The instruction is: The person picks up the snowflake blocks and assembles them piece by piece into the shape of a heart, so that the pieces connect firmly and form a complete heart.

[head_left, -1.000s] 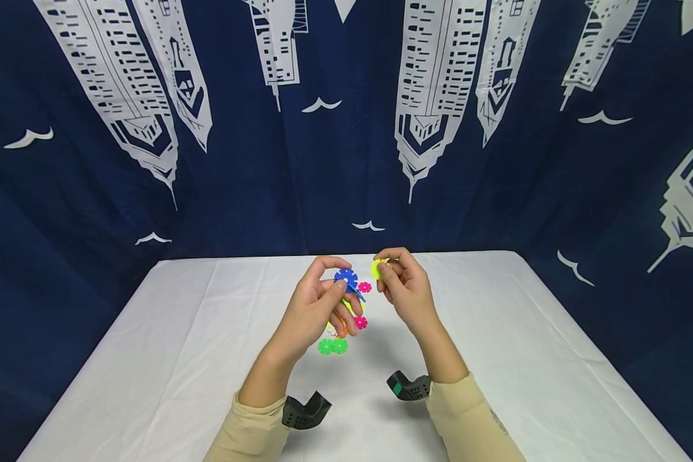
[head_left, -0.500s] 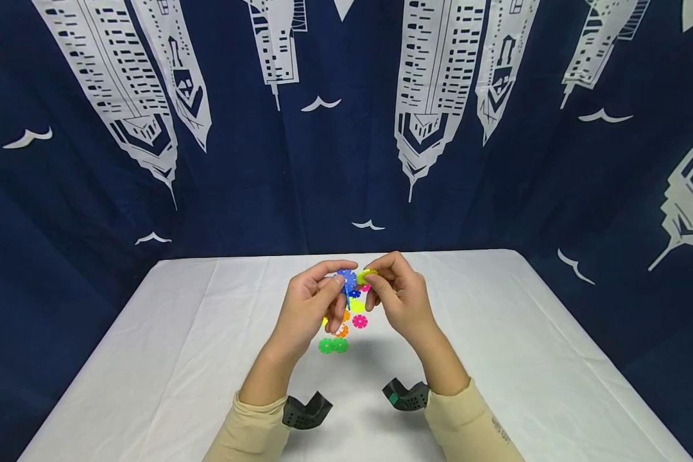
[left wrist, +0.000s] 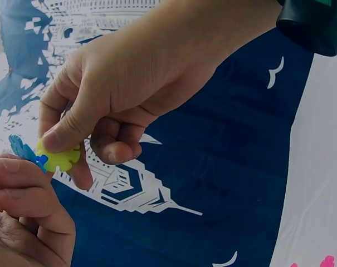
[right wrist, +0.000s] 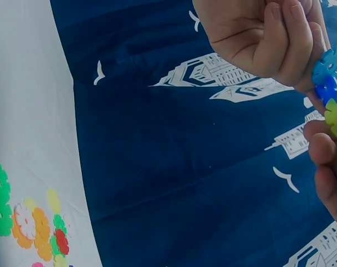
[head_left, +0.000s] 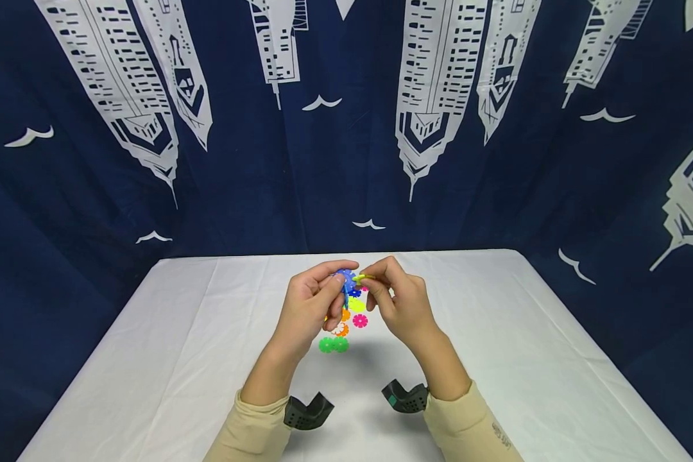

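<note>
In the head view my left hand [head_left: 308,305] pinches joined blue notched plastic discs [head_left: 346,280] between thumb and fingers. One is light blue [right wrist: 330,64], with a darker blue disc [right wrist: 327,89] beside it in the right wrist view. Thumb and index finger of my right hand [head_left: 401,301] pinch a yellow notched disc [head_left: 362,278], seen nearly edge-on. Its rim meets the darker blue disc [left wrist: 42,160] in the left wrist view; whether their slots interlock I cannot tell. Both hands are raised above the table, and fingers partly cover the blue discs.
Loose discs lie on the white table [head_left: 208,346] beneath the hands: green discs [head_left: 333,345], an orange disc [head_left: 341,330], a pink disc [head_left: 360,321] and a yellow disc [head_left: 356,306]. A dark blue printed curtain [head_left: 294,192] hangs behind the table's far edge.
My right hand has moved left, bringing the yellow disc against the blue discs and turning it from face-on to nearly edge-on. The left hand has turned the blue discs slightly.
</note>
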Available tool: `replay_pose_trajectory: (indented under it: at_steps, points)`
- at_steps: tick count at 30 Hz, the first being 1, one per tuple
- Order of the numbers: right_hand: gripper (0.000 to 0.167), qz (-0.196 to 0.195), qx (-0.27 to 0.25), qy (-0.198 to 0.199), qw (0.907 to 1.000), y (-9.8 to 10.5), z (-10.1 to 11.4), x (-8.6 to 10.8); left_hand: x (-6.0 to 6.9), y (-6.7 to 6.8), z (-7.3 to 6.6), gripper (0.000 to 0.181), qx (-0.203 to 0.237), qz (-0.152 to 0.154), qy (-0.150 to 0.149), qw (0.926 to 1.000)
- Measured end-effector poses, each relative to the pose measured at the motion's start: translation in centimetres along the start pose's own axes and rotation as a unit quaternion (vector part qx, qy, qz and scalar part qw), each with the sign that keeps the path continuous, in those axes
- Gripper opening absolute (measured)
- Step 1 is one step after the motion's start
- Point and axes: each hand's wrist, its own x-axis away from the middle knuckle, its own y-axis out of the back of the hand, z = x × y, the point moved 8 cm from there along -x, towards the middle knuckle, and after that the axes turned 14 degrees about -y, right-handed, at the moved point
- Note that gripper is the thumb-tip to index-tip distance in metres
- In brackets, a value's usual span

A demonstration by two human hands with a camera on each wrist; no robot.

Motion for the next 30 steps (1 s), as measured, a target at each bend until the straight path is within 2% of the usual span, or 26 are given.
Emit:
replay_pose_trajectory:
  at_steps: [6,11,15,17,20,24,30]
  points:
    - [0.016,-0.02,0.025,0.015,0.9994,-0.1,0.5,0.2,0.1,0.0,0.0,0.028,0.001,-0.004,0.015,0.9999]
    - [0.021,-0.028,0.033,0.02,0.9989,-0.1,0.9,0.2,0.1,0.1,0.0,0.028,0.005,-0.002,0.017,0.9998]
    - [0.016,-0.021,0.044,0.025,0.9985,0.0,0.9,0.1,0.1,-0.1,0.3,0.027,0.015,0.003,0.02,0.9997]
    - [0.02,-0.012,0.045,0.023,0.9987,0.1,0.7,0.0,0.1,-0.2,0.5,0.027,0.017,0.011,0.025,0.9995]
    - [0.026,0.008,0.036,0.015,0.9992,0.2,0.4,-0.1,0.1,-0.4,0.7,0.025,0.013,0.028,0.03,0.9991]
    - [0.024,0.032,0.017,0.001,0.9993,0.3,-0.1,-0.2,0.1,-0.3,0.8,0.023,-0.004,0.047,0.031,0.9984]
    - [0.02,0.034,-0.025,-0.024,0.9988,0.5,-1.2,-0.4,0.1,0.7,0.9,0.022,-0.019,0.042,0.036,0.9983]
